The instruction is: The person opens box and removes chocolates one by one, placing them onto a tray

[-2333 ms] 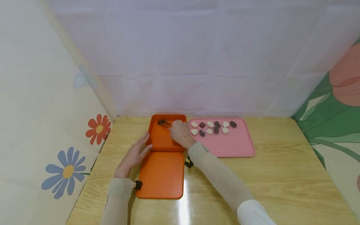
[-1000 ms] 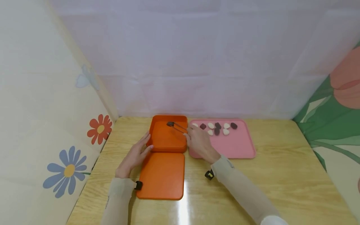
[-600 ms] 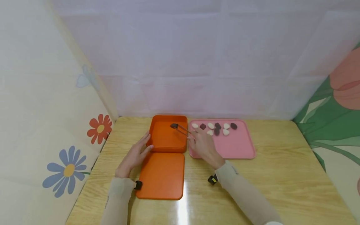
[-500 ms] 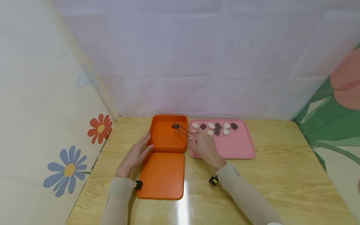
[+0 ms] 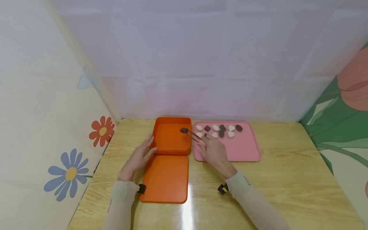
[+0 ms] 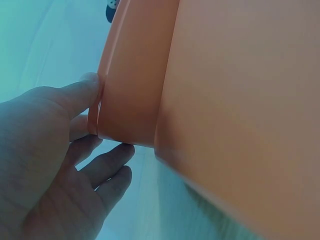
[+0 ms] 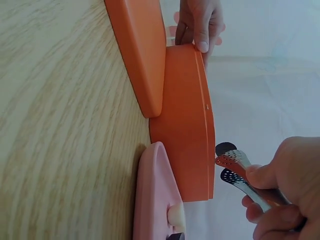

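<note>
My right hand (image 5: 215,152) grips metal tongs (image 5: 196,136) over the left side of the pink tray (image 5: 240,150). Their perforated ends (image 7: 239,159) reach over the right part of the orange box (image 5: 170,137). A dark lump (image 5: 184,130) shows at those ends; I cannot tell whether it is a piece held between them. With fingers nearly straight, my left hand (image 5: 137,160) rests against the box's front left corner, the thumb at the front rim. No pieces show inside the box. Dark pieces (image 5: 239,128) and white pieces (image 5: 231,134) lie in two rows on the tray.
An orange lid (image 5: 165,180) lies flat on the wooden table (image 5: 287,179), right in front of the box. The tray sits close to the box's right side. Behind stands a pale cloth wall (image 5: 207,64), with flower-printed panels on both sides.
My right hand has drawn back to the right with the tongs, from over the box to over the tray. The tong ends have shifted rightward across the box. My left hand stays put.
</note>
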Available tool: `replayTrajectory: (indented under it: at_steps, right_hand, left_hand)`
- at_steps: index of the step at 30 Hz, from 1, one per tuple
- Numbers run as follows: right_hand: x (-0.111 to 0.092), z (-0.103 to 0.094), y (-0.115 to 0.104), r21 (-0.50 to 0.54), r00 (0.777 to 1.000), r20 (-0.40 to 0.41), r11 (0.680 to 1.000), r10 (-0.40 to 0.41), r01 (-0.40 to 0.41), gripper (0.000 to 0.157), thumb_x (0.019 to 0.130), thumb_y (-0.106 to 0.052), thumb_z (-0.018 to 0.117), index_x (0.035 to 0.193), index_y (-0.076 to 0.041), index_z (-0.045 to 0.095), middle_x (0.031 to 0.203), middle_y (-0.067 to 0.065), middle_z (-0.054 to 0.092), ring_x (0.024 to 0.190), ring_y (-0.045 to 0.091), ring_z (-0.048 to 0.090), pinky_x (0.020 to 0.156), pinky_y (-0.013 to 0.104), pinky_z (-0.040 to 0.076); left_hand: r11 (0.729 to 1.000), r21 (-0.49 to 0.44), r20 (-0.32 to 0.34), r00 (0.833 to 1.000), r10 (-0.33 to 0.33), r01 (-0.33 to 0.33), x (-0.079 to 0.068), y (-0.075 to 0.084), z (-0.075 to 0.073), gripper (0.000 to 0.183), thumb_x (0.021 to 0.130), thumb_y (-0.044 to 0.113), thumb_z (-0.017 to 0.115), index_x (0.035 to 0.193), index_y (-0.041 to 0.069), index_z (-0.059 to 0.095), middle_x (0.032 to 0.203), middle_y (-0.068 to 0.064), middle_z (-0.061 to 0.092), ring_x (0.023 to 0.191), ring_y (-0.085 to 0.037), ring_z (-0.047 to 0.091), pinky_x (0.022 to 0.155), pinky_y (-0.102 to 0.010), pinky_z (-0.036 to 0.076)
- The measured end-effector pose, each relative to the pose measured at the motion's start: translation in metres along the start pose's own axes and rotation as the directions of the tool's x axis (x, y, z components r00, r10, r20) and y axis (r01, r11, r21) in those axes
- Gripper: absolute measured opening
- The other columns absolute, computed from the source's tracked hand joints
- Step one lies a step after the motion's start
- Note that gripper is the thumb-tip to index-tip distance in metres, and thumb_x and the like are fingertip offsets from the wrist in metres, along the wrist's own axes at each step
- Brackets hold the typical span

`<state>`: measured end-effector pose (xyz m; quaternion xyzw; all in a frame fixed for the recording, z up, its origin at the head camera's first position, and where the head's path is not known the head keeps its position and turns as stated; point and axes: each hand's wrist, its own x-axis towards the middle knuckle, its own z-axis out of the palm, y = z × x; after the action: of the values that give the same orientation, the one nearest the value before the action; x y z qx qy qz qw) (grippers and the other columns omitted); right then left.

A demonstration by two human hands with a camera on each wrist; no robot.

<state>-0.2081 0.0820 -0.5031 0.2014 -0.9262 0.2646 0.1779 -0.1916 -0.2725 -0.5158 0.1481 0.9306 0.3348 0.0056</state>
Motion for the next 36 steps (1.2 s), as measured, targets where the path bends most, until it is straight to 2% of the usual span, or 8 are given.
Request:
replayTrajectory:
  at_steps: [3,6,10,16,23,27,33,36]
  right_hand:
    - [-0.003,0.0,0.004,-0.012,1.0,-0.008,1.0,-0.003,0.002,0.027,0.101,-0.024,0.077,0.115,-0.002,0.08,0.1,0.011,0.076,0.063,0.016,0.058,0.049,0.027,0.049]
    - [-0.006,0.0,0.008,-0.013,1.0,-0.003,1.0,0.003,-0.003,0.03,0.101,-0.024,0.076,0.121,-0.002,0.079,0.101,0.011,0.076,0.063,0.015,0.057,0.05,0.025,0.047]
    - [-0.009,-0.001,0.013,-0.017,1.0,-0.008,1.0,-0.007,0.006,0.027,0.101,-0.023,0.077,0.117,-0.001,0.08,0.096,0.009,0.074,0.064,0.015,0.057,0.052,0.025,0.049]
    - [-0.013,-0.007,0.019,-0.014,0.999,-0.04,1.0,-0.015,0.014,0.027,0.098,-0.022,0.08,0.113,0.0,0.08,0.099,0.012,0.077,0.062,0.012,0.055,0.051,0.023,0.048]
    - [-0.017,-0.015,0.027,0.001,0.999,-0.023,1.0,0.022,-0.022,0.034,0.099,-0.022,0.078,0.127,-0.001,0.077,0.091,0.008,0.072,0.054,0.008,0.043,0.046,0.021,0.038]
    - [-0.019,-0.018,0.032,-0.001,0.999,-0.037,0.999,0.032,-0.033,0.033,0.099,-0.021,0.079,0.127,-0.004,0.078,0.097,0.01,0.074,0.055,0.007,0.044,0.046,0.02,0.04]
    - [-0.024,-0.021,0.044,-0.002,0.995,-0.078,0.998,0.063,-0.064,0.034,0.095,-0.023,0.082,0.122,-0.002,0.079,0.081,0.01,0.07,0.055,0.01,0.047,0.047,0.024,0.044]
    - [-0.027,-0.024,0.049,0.013,0.994,-0.062,0.996,0.092,-0.091,0.033,0.097,-0.021,0.08,0.124,-0.002,0.078,0.088,0.012,0.073,0.056,0.011,0.049,0.048,0.026,0.046]
  left_hand:
    - [1.0,-0.001,0.002,1.0,-0.001,0.001,0.0,0.0,0.0,0.068,0.112,0.027,0.059,0.166,-0.002,0.03,0.178,-0.016,0.021,0.162,-0.041,0.026,0.127,-0.062,0.028]
    - [1.0,-0.006,0.004,1.0,-0.003,0.003,0.0,0.0,0.0,0.068,0.112,0.027,0.059,0.166,-0.002,0.031,0.178,-0.016,0.021,0.162,-0.041,0.026,0.127,-0.062,0.028]
    - [1.0,-0.006,0.007,1.0,-0.004,0.004,0.001,-0.001,-0.001,0.068,0.111,0.028,0.06,0.166,-0.002,0.031,0.178,-0.015,0.021,0.162,-0.04,0.026,0.127,-0.062,0.027]
    - [1.0,0.002,0.009,1.0,0.002,-0.002,0.001,-0.001,0.0,0.068,0.112,0.028,0.059,0.166,-0.002,0.031,0.178,-0.015,0.021,0.162,-0.04,0.026,0.127,-0.062,0.027]
    - [1.0,0.008,0.01,1.0,-0.003,0.002,0.001,0.0,0.0,0.068,0.112,0.028,0.058,0.166,-0.001,0.031,0.178,-0.015,0.021,0.162,-0.041,0.026,0.127,-0.063,0.027]
    - [1.0,0.015,0.005,1.0,0.001,-0.001,0.0,-0.002,0.0,0.067,0.112,0.027,0.059,0.166,-0.001,0.031,0.178,-0.016,0.021,0.162,-0.041,0.026,0.127,-0.063,0.028]
    - [1.0,0.015,0.004,1.0,0.0,0.0,0.0,-0.001,0.0,0.067,0.112,0.027,0.059,0.166,-0.001,0.031,0.178,-0.016,0.022,0.162,-0.041,0.026,0.127,-0.062,0.029]
    - [1.0,0.016,0.004,1.0,0.001,-0.001,0.001,-0.001,0.0,0.067,0.112,0.027,0.059,0.166,-0.001,0.031,0.178,-0.016,0.022,0.162,-0.041,0.026,0.126,-0.062,0.029]
